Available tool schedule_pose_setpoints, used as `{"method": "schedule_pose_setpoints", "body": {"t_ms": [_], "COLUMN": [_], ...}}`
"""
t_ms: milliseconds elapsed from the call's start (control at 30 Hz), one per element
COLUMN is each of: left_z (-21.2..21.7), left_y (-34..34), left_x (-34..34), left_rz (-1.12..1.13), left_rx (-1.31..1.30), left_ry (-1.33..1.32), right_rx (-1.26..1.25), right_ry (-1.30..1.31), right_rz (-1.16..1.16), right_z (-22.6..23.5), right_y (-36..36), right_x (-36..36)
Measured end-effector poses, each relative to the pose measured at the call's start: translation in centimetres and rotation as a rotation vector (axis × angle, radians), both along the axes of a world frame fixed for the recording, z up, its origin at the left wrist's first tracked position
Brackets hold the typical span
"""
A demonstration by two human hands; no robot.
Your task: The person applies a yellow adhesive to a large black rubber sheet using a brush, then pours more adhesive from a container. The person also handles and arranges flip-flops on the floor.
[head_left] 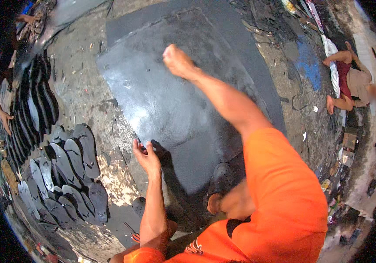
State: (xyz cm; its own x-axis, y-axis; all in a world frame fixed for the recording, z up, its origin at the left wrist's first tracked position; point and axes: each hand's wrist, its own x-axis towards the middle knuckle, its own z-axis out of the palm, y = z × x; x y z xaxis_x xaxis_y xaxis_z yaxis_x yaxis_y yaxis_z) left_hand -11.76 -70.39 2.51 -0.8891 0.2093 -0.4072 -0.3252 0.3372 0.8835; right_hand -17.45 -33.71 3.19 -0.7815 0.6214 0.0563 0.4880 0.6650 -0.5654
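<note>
A broad dark grey sheet [183, 101] lies on the floor before me, with a shiny, wet-looking patch on its left part. Another dark sheet [255, 65] shows beneath it along the far and right edges. My right hand [180, 61] is closed in a fist over the far half of the upper sheet; whatever its fingers may hold is hidden. Near the sheet's lower left edge, my left hand [148, 158] is palm up, its fingers apart and slightly curled. A dark shoe or sandal [221, 176] rests on the near right part of the sheet.
Several grey flip-flops [67, 162] lie at the left, beside a row of dark soles [32, 105]. Another person's hand [5, 120] reaches in there. An orange-handled tool [135, 237] is by my left arm. At the far right sits a person [350, 79] near scattered scraps.
</note>
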Motion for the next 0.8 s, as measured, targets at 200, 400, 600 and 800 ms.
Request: {"method": "schedule_pose_setpoints", "body": {"t_ms": [200,400,600,800], "left_z": [0.8,2.8,2.3,1.5], "left_y": [-1.1,-2.5,-3.5,-2.5], "left_x": [-0.7,0.0,-0.5,0.9], "left_rz": [-0.090,-0.140,-0.189,-0.160], "left_rx": [-0.120,0.017,0.071,-0.019], "left_ry": [0.003,-0.378,-0.429,-0.343], "right_rx": [-0.069,-0.331,-0.214,-0.053], "right_ry": [0.056,0.003,-0.042,-0.012], "right_rz": [0.075,-0.208,-0.072,-0.051], "right_z": [1.2,-5.1,-1.0,-3.1], "right_y": [0.1,-7.5,-8.5,-8.7], "right_x": [1.0,-3.8,-2.3,-3.4]}}
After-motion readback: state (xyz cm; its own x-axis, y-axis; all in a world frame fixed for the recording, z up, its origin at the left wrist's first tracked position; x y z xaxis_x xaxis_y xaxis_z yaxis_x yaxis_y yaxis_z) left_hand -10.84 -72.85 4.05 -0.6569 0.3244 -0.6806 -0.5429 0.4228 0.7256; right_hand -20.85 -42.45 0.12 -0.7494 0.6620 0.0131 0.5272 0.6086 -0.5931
